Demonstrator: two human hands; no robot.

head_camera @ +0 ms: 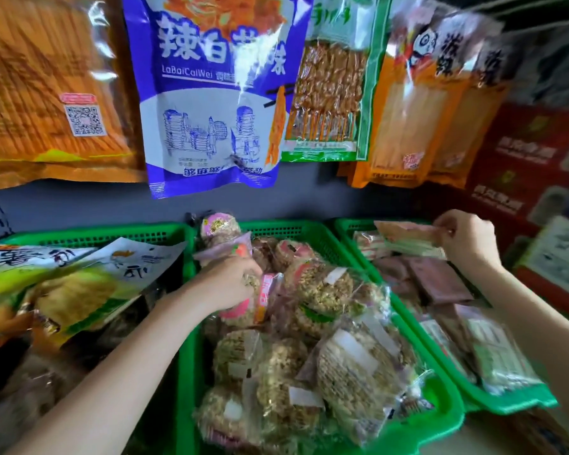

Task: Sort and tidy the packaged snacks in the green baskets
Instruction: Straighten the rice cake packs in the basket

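The left hand (230,280) is curled round a clear-wrapped round grain cake (243,310) in the middle green basket (418,431). The right hand (467,241) pinches the end of a flat pale packet (408,238) over the far end of the right green basket (513,405).

To do this step well, I would lift each pack clear before moving it, since the crinkly wrappers look likely to catch on neighbours. The pale packet seems best laid flat on the like packets just below the right hand.

The cakes around the left hand are lumpy discs in transparent film with pink or white labels, heaped loosely at all angles. Beneath the right hand lie flat brown and pale green-printed slabs, roughly stacked. Left of the left hand, a third green basket (89,233) holds yellow-green bags (79,290).
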